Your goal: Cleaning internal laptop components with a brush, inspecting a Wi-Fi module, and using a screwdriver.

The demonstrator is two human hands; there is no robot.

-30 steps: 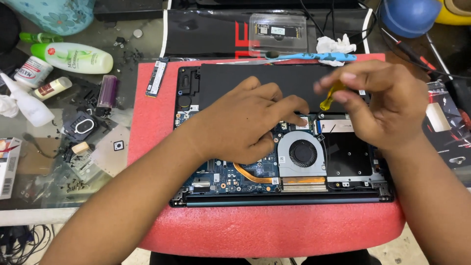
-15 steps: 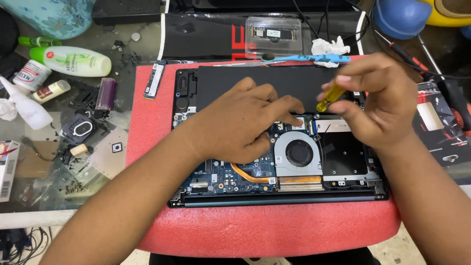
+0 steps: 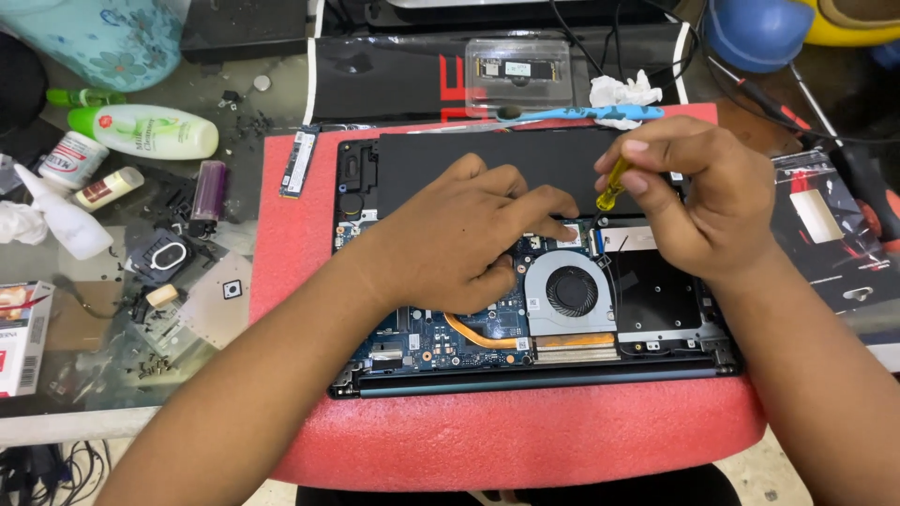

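red mat point(image 3: 309, 309) | left hand point(image 3: 469, 234) flat on open laptop point(image 3: 656, 309) | right hand point(image 3: 698, 201) clamped on yellow screwdriver point(image 3: 611, 185)

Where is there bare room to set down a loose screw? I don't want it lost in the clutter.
The red mat is bare along its front edge, below the open laptop, and in a narrower strip left of it, below the memory stick. The glass table at left is crowded with bottles, screws and small parts.

We see a cluttered glass-topped bench point(image 3: 94, 375) carrying a red foam pad point(image 3: 525, 436), a pale green plastic bottle point(image 3: 145, 131), a purple lighter point(image 3: 208, 183), a small white squeeze bottle point(image 3: 56, 211), scattered dark screws point(image 3: 155, 365) and a clear plastic case point(image 3: 518, 70).
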